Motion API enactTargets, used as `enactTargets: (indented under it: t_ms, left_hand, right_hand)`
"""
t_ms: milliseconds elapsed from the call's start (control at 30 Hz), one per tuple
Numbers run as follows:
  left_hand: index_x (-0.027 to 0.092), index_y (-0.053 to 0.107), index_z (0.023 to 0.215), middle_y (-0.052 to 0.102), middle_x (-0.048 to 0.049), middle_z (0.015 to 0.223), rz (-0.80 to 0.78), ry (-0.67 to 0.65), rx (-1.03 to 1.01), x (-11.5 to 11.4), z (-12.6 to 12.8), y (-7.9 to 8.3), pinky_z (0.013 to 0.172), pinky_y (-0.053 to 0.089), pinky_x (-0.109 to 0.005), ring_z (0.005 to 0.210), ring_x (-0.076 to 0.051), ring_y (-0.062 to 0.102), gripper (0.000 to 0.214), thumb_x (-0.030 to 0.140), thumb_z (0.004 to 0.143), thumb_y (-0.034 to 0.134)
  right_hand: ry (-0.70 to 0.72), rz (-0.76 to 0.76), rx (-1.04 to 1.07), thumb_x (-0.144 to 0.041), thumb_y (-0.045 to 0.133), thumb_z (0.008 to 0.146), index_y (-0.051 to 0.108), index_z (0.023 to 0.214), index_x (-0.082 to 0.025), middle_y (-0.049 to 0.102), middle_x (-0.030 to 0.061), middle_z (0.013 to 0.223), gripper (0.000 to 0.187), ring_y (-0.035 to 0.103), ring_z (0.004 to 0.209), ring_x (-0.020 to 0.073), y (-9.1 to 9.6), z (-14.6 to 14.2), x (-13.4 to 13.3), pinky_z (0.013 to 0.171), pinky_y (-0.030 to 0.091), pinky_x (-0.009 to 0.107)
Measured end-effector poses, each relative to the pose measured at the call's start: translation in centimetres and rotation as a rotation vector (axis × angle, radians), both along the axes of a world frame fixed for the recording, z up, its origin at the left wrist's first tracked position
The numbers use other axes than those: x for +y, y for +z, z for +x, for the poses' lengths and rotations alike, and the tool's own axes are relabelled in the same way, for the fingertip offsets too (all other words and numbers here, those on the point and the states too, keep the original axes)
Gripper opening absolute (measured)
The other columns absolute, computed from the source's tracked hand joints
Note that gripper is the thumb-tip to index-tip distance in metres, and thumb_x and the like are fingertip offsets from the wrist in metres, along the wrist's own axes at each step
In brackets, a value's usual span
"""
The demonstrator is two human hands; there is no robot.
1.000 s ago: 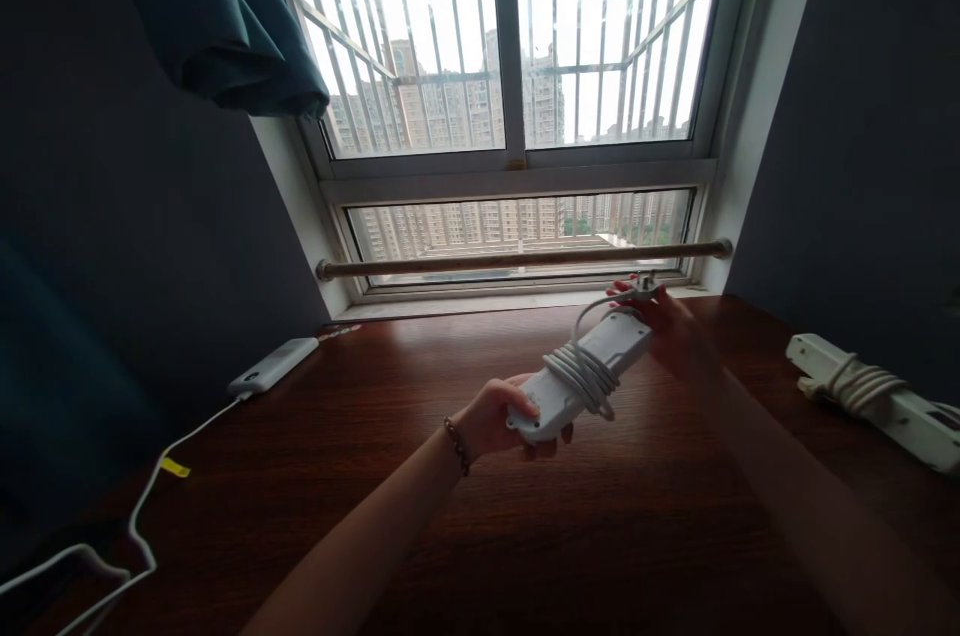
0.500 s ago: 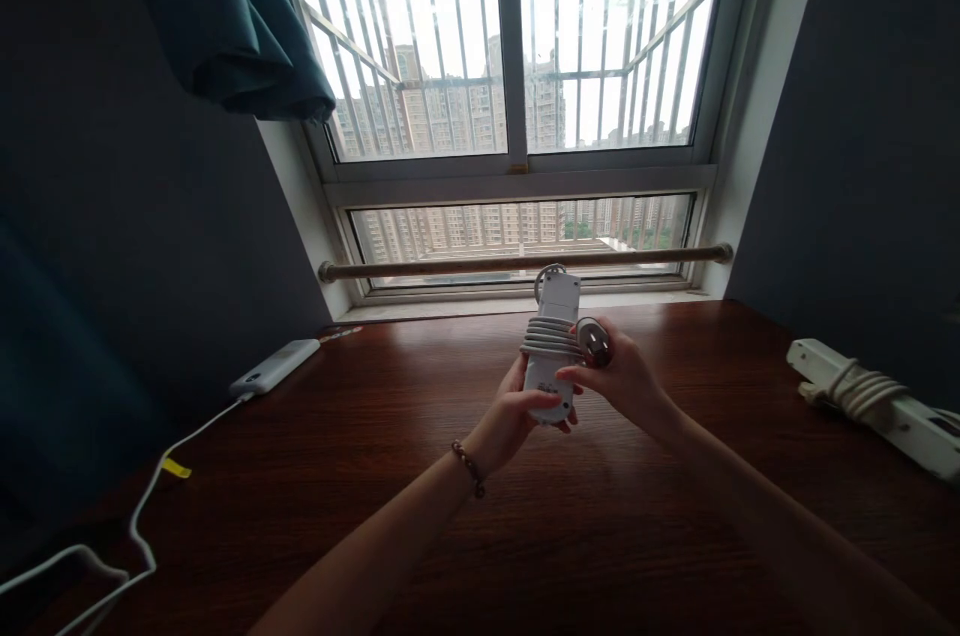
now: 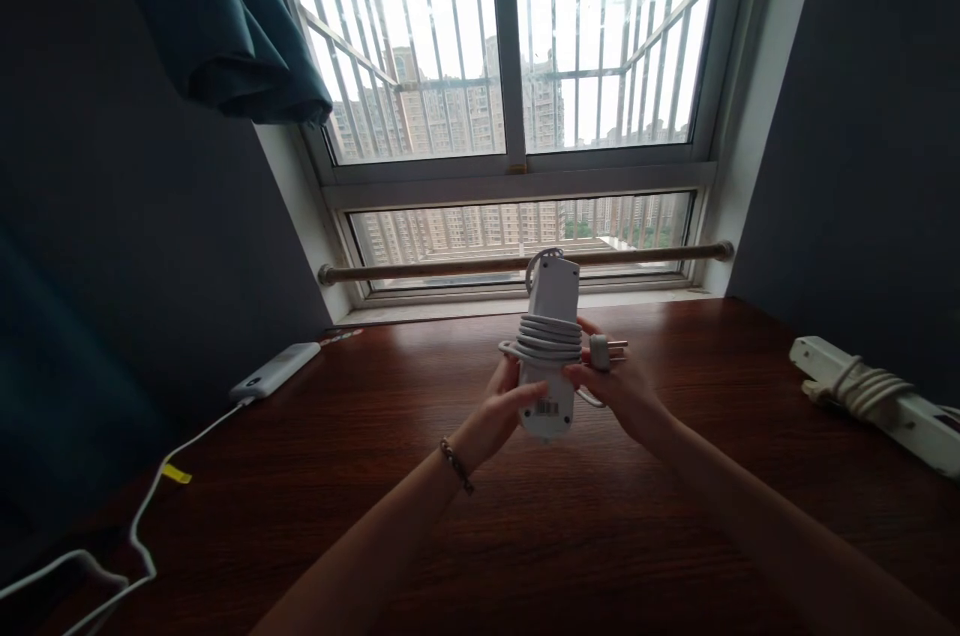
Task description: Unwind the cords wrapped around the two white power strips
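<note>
A white power strip (image 3: 551, 291) stands nearly upright above the wooden table (image 3: 525, 516), its cord (image 3: 547, 338) wound several times round its middle. My left hand (image 3: 499, 411) grips its lower end, thumb lying on the barcode label. My right hand (image 3: 626, 386) holds the strip's right side and pinches the cord's plug (image 3: 602, 351), whose prongs point right. A beaded bracelet (image 3: 455, 464) sits on my left wrist.
A second white power strip (image 3: 885, 406) with a wrapped cord lies at the table's right edge. A white power bank (image 3: 275, 368) lies at the back left, its cable (image 3: 142, 516) trailing to the front left. Behind are the window, a metal rail (image 3: 517, 261) and a teal curtain (image 3: 217, 16).
The power strip swung from lying slanted to standing upright in front of me. My right hand carried the plug from the far end down to the strip's right side.
</note>
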State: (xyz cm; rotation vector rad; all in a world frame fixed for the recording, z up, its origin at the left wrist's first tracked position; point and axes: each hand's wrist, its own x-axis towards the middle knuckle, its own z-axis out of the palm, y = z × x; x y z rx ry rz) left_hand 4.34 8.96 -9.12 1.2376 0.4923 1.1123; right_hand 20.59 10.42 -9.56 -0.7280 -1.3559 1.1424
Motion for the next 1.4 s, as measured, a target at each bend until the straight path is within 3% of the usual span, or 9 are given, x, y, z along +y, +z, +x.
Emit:
enactTargets:
  t_ms: [167,333,500,567,700,933,1033,1200,1400]
  left_hand:
    - [0.013,0.058,0.102,0.064,-0.0103,0.098,-0.020,0.012,0.072,0.6,0.0,0.7,0.075,0.046,-0.031,0.079,-0.019,0.061,0.034,0.029,0.073,0.067]
    - [0.012,0.059,0.104,0.064,-0.0111,0.097,-0.002,-0.022,0.127,1.0,-0.4,0.3,0.075,0.046,-0.032,0.077,-0.018,0.061,0.041,0.021,0.066,0.073]
    - [0.012,0.058,0.105,0.064,-0.0103,0.094,-0.011,-0.026,0.142,1.1,-0.4,-0.1,0.073,0.046,-0.031,0.076,-0.018,0.061,0.045,0.017,0.063,0.075]
    - [0.012,0.059,0.100,0.065,-0.0093,0.086,-0.038,-0.033,0.147,1.0,-0.4,-0.2,0.069,0.046,-0.031,0.071,-0.018,0.061,0.041,0.017,0.063,0.074]
    - [0.012,0.059,0.097,0.065,-0.0097,0.081,-0.082,-0.062,0.140,1.0,-0.4,-0.3,0.065,0.047,-0.032,0.069,-0.021,0.061,0.037,0.020,0.064,0.073]
    - [0.013,0.059,0.097,0.064,-0.0085,0.091,-0.074,0.010,0.092,1.3,0.1,-0.9,0.072,0.046,-0.031,0.075,-0.018,0.061,0.033,0.020,0.066,0.070]
    - [0.013,0.060,0.095,0.063,-0.0079,0.093,-0.082,0.060,0.099,1.3,0.2,-1.0,0.071,0.045,-0.028,0.075,-0.016,0.061,0.030,0.020,0.067,0.071]
    - [0.011,0.059,0.098,0.064,-0.0115,0.093,-0.130,-0.036,0.094,1.2,-0.1,-0.6,0.072,0.047,-0.036,0.074,-0.022,0.062,0.030,0.018,0.070,0.065]
    - [0.012,0.056,0.100,0.064,-0.0106,0.088,-0.169,-0.049,0.074,1.3,-0.2,-0.9,0.066,0.049,-0.037,0.070,-0.023,0.063,0.035,0.017,0.067,0.065]
  right_hand:
    - [0.020,-0.042,0.052,-0.030,0.077,0.057,0.037,0.130,-0.016,0.060,0.0023,0.081,0.085,0.051,0.064,0.0132,-1.4,-0.7,0.2,0.058,0.045,0.026]
    - [0.064,-0.030,0.080,-0.030,0.074,0.063,0.032,0.132,-0.012,0.056,0.0001,0.073,0.083,0.050,0.060,0.0129,-2.1,-0.9,0.4,0.059,0.044,0.026]
    - [0.059,-0.042,0.102,-0.029,0.075,0.063,0.034,0.129,-0.014,0.057,0.0012,0.079,0.080,0.052,0.067,0.0141,-1.8,-1.0,0.3,0.063,0.045,0.026]
    - [0.080,-0.023,0.100,-0.029,0.074,0.065,0.039,0.125,-0.016,0.057,0.0003,0.078,0.071,0.051,0.063,0.0126,-1.9,-1.0,0.3,0.057,0.043,0.024]
    - [0.070,0.001,0.034,-0.031,0.070,0.070,0.048,0.114,-0.014,0.046,-0.0038,0.059,0.053,0.038,0.046,0.0069,-2.4,-0.7,0.8,0.040,0.029,0.018]
    - [0.116,-0.121,0.013,-0.041,0.068,0.072,0.027,0.134,-0.019,0.044,-0.0055,0.056,0.078,0.038,0.043,0.0079,-3.0,-0.8,0.9,0.037,0.027,0.017]
    - [0.117,-0.132,0.076,-0.035,0.071,0.069,0.032,0.130,-0.019,0.043,-0.0059,0.060,0.074,0.032,0.044,0.0041,-2.7,-1.1,0.5,0.039,0.026,0.015]
    - [0.040,-0.063,0.067,-0.029,0.074,0.061,0.039,0.123,-0.015,0.057,0.0037,0.090,0.072,0.048,0.063,0.0096,-2.3,-1.3,0.4,0.051,0.043,0.020]
    - [-0.011,-0.065,0.047,-0.032,0.076,0.056,0.037,0.127,-0.017,0.057,0.0036,0.089,0.082,0.049,0.061,0.0114,-2.5,-1.6,0.3,0.050,0.044,0.022]
